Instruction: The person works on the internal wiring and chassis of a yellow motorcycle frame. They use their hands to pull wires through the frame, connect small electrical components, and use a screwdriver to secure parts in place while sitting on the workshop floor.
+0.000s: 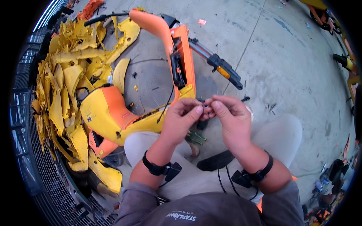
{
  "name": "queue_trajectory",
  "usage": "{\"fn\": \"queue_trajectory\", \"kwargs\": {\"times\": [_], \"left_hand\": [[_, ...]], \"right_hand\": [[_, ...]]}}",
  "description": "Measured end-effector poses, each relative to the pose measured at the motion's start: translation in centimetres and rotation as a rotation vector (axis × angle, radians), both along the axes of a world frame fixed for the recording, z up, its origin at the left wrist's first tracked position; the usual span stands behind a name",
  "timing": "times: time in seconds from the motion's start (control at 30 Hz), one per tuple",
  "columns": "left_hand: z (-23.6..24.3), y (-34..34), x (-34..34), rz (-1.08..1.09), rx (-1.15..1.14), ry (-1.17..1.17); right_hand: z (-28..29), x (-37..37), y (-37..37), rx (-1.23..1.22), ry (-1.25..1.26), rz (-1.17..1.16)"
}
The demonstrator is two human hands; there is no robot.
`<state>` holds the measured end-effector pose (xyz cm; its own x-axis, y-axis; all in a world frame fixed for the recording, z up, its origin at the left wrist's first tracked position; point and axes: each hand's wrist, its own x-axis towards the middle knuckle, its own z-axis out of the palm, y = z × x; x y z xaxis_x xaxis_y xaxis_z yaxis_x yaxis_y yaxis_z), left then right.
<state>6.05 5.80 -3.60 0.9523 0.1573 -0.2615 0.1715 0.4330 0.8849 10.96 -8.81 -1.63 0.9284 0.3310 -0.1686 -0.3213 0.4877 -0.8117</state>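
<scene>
My left hand [183, 117] and my right hand [233, 118] meet in front of me, fingertips almost touching. Both are closed in a pinch around something small and dark, mostly hidden by the fingers. Just beyond them lies a yellow and orange scooter body [109, 103], on its side on the floor. Its orange upright section [187, 56] rises behind my left hand, with a black part set inside. A thin black cable [166, 107] hangs near my left wrist. Below the hands, between my legs, is a green-handled tool [196, 138], too blurred to name.
A heap of broken yellow plastic panels [64, 83] is piled at the left beside a dark metal grating [52, 184]. A dark tube with an amber reflector [223, 71] sticks out over the concrete floor [279, 67]. More scooter parts [345, 62] stand along the right edge.
</scene>
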Motion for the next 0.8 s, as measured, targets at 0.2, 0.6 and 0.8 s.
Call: {"fn": "queue_trajectory", "kwargs": {"times": [0.2,0.6,0.8], "left_hand": [[0.5,-1.0,-0.7,0.034,-0.048,-0.002],[0.9,-1.2,-2.1,-0.076,0.294,0.071],[2.5,-0.4,-2.0,-0.011,0.081,-0.017]], "right_hand": [[0.3,-0.4,0.8,0.041,0.002,0.019],[0.1,-1.3,1.1,-0.150,0.049,0.071],[0.4,-1.0,-0.3,-0.066,0.164,0.255]]}}
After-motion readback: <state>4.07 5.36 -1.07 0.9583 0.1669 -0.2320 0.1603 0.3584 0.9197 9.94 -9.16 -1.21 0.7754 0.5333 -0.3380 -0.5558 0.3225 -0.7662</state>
